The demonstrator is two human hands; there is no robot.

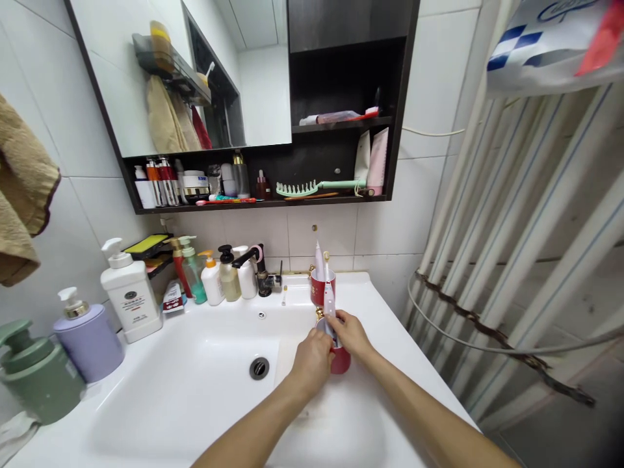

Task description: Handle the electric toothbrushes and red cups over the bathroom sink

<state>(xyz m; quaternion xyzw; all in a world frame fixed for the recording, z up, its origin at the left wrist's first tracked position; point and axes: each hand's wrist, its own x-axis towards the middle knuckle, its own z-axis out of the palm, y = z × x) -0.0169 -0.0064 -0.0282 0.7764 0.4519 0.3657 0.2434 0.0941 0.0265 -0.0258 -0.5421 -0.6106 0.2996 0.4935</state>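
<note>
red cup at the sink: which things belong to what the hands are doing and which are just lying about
In hand: left hand, right hand, red round cup, white and pink toothbrush in it.
Lying about: second red cup behind, white pump bottle, lilac pump bottle, green comb, black tap.

open basin, bottles crowding left rim

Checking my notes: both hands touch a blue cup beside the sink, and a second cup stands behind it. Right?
No. The head view shows the cup is red, not blue. The left hand and right hand do touch it, with the second cup behind.
</note>
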